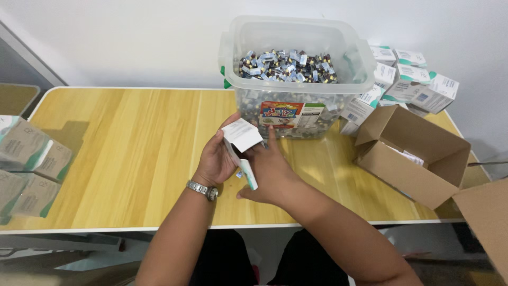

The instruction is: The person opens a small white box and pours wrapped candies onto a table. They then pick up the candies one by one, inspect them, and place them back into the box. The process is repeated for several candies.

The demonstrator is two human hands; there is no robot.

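The person is holding a small white and green carton [242, 145] over the near middle of the tabletop [132, 159], just in front of the clear plastic tub [296, 69]; the left hand [216, 159], with a metal wristwatch [203, 189], is cupping the carton from the left with its fingers curled round the body, while the right hand [270, 172] is closing on it from the right, thumb up near the raised top flap; both hands are gripping the same carton, and I cannot tell whether anything is inside it.

It looks to me as though the carton is being opened or squared up at its flap; the next move would seem to call for a steady hold with the left hand while the right one works the flap, with the carton kept upright so nothing slips out.

Counting what is lying about: one tub, part filled with small wrapped pieces too many to count; one open brown cardboard box [410, 153] to the right, with the edge of another box [484, 222] showing at the corner; roughly seven cartons stacked [407, 85] behind it; about five flattened cartons [29, 169] lying at the left edge.
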